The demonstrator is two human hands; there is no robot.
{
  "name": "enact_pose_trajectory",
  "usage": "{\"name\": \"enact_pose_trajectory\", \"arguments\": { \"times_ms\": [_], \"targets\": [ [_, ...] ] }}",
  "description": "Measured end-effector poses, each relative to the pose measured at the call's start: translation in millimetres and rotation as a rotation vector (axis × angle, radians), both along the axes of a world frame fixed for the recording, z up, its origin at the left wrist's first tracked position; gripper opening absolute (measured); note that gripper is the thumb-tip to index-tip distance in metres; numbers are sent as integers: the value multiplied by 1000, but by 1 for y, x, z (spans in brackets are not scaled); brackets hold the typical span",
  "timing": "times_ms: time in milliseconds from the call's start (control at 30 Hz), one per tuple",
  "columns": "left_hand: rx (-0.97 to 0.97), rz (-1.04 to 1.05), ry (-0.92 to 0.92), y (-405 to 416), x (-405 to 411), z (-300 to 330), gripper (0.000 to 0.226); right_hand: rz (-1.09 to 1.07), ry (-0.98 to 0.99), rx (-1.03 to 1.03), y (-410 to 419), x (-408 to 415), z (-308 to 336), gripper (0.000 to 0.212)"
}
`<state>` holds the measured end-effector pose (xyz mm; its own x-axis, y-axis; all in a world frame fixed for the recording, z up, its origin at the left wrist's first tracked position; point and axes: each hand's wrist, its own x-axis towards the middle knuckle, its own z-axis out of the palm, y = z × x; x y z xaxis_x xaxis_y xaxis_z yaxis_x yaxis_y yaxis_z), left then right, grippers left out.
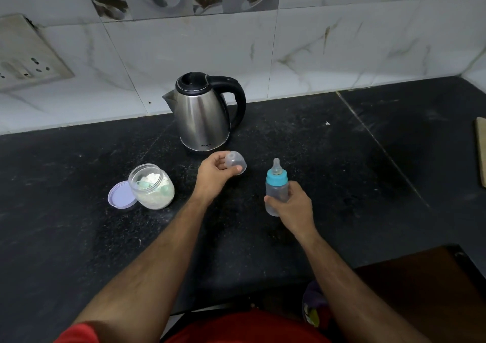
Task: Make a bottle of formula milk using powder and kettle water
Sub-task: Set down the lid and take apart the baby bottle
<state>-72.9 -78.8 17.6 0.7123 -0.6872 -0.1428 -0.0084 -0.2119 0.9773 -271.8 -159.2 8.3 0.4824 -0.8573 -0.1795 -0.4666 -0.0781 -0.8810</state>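
Note:
My right hand [295, 206] grips a clear baby bottle [276, 191] upright just above the black counter; its blue collar and teat are on. In my left hand [214, 173] I hold the bottle's clear dome cap [236, 166], pinched between thumb and fingers, to the left of the bottle. A steel kettle [202, 116] with a black lid and handle stands behind both hands, lid closed. At the left sits an open clear jar of white powder [152, 187] with a pale green scoop inside. Its lilac lid [121, 195] lies upturned against the jar's left side.
The black stone counter [368, 171] runs to a tiled wall behind the kettle. A wall socket plate [26, 56] is at the far left. A wooden board edge [481, 150] shows at the right border.

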Motion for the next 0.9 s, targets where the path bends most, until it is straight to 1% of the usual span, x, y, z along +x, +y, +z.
{"name": "enact_pose_trajectory", "arguments": {
  "times_ms": [133,233,367,467,633,800,833,900],
  "targets": [
    [199,-41,-161,-14,2,-16,54,-14,22,-14,-11,-3,-2,50],
    [245,-73,-215,-27,3,-24,56,-12,20,-18,-15,-4,-1,47],
    [297,-119,-242,-42,3,-29,61,-7,27,-9,-18,-4,2,44],
    [335,-113,-264,-47,4,-33,62,0,32,-4,-19,-3,3,44],
    [386,-101,-274,-48,8,-41,66,14,36,-11,-21,0,3,50],
    [373,-99,-261,-43,7,-36,82,18,31,-7,-22,0,2,52],
    [367,-84,-273,-41,5,-34,82,18,26,-4,-22,0,2,53],
    [319,-6,-318,-36,2,-29,71,21,17,-3,-22,1,2,53]
  ]
}}
